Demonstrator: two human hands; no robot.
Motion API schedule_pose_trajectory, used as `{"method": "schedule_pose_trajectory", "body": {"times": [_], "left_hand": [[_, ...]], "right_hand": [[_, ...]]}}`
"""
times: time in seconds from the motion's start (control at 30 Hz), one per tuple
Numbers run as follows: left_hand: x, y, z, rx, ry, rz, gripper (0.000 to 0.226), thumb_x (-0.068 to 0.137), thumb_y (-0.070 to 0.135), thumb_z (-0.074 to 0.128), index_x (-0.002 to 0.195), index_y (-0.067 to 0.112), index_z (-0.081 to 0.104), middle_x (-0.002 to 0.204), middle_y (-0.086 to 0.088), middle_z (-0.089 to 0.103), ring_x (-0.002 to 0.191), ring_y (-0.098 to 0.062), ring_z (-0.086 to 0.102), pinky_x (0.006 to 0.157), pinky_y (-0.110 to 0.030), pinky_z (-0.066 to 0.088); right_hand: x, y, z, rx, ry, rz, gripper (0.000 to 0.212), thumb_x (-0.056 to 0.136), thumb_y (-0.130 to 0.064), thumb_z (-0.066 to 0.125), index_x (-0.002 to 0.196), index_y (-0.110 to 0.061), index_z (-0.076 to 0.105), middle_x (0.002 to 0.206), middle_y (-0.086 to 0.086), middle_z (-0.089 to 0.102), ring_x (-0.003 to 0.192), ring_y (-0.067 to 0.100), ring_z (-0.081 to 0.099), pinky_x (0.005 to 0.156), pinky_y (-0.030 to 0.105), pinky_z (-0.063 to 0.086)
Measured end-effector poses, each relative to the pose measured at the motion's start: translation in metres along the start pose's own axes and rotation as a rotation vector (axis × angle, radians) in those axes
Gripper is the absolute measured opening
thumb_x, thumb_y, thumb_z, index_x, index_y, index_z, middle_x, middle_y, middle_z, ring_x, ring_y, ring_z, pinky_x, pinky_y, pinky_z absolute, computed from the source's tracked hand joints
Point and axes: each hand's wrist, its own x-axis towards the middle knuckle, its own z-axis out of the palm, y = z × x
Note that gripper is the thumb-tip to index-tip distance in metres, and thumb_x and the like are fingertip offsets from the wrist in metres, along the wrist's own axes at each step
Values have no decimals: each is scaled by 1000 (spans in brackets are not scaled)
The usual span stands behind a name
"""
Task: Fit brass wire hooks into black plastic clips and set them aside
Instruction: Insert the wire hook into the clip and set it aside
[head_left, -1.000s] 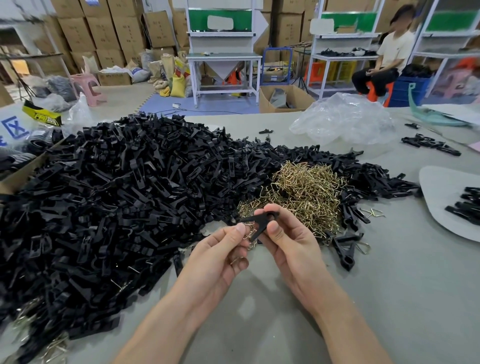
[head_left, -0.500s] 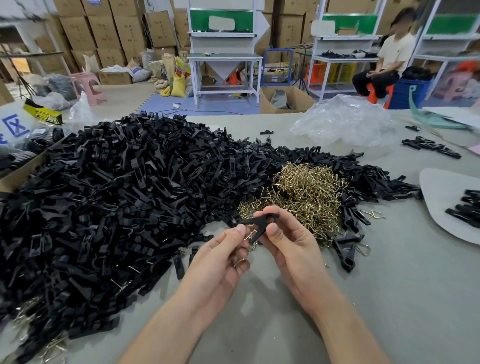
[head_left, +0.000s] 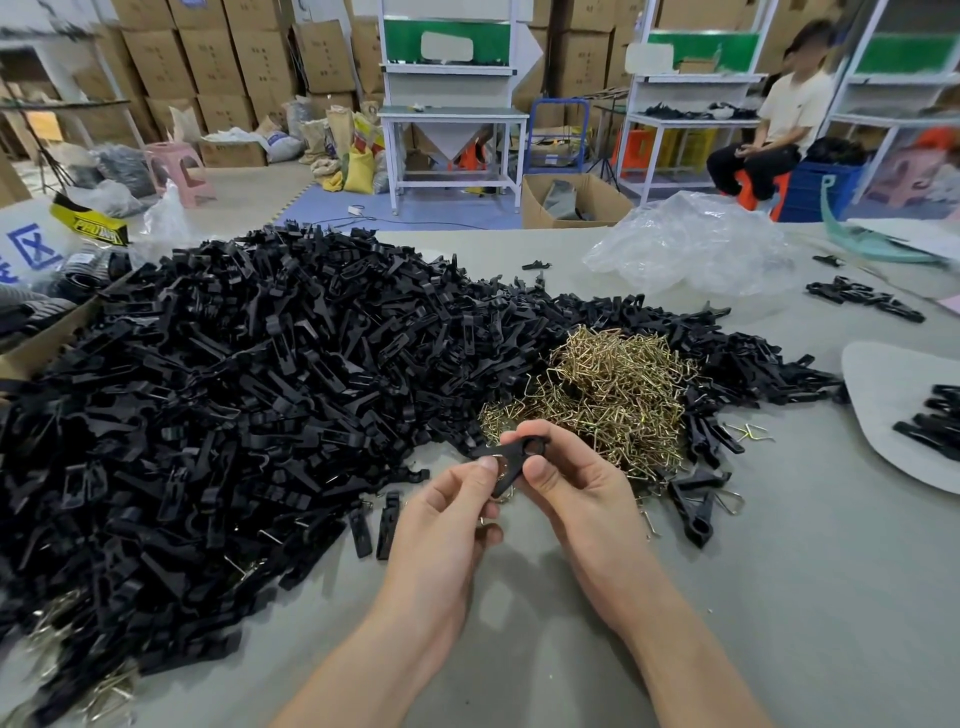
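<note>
Black plastic, one clip (head_left: 511, 453), was held just above the bench (head_left: 779, 597), at the near edge of the brass hook pile (head_left: 608, 395). The left grip (head_left: 441, 525) was closed on the clip's lower end, pinching it between thumb and forefinger. The right grip (head_left: 576, 499) was closed on the upper end, thumb across the part with the round hole. A short length of brass wire showed beneath the clip between the two grips; whether it was seated in the clip could not be told.

The main heap of loose black clips (head_left: 234, 415) covered the left half of the bench and wrapped round the far side of the brass hook pile, touching it. A few clips with wire fitted (head_left: 696, 504) lay on the bench just right of the right grip. Further right, a group of clips (head_left: 930, 421) lay on a pale sheet (head_left: 883, 384), well apart from the heap. A crumpled clear plastic bag (head_left: 691, 244) lay at the far side.
</note>
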Motion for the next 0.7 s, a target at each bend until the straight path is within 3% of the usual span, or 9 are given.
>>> {"method": "schedule_pose_trajectory", "body": {"times": [0.23, 0.33, 0.47, 0.7], "left_hand": [[3, 1, -3, 149, -61, -19, 31, 99, 25, 56, 81, 15, 79, 80, -3, 72, 68, -14, 59, 61, -30, 47], [5, 7, -7, 147, -199, -86, 31, 87, 41, 69, 87, 10, 71, 80, -8, 68, 64, -15, 61, 55, -25, 50], [7, 14, -19, 141, -393, -146, 39, 85, 42, 74, 96, 4, 73, 87, -16, 69, 71, -17, 65, 61, -25, 55], [10, 15, -16, 138, -409, -184, 48, 74, 57, 74, 88, 11, 71, 81, -12, 60, 70, -17, 60, 66, -28, 55]], "right_hand": [[-3, -3, 7, -191, 39, 3, 28, 91, 1, 66, 103, -22, 76, 95, 0, 76, 86, 9, 71, 78, 14, 50], [-6, -3, 13, -225, 46, -1, 27, 91, 2, 67, 103, -20, 77, 94, -3, 77, 87, 8, 72, 75, 13, 51], [-13, -3, 21, -272, 2, -19, 24, 94, -4, 65, 106, -21, 76, 94, -12, 78, 85, 3, 73, 70, 10, 52], [-14, -4, 24, -274, -8, -28, 41, 95, 2, 63, 105, -35, 78, 92, -9, 79, 79, 9, 76, 66, 15, 56]]}}
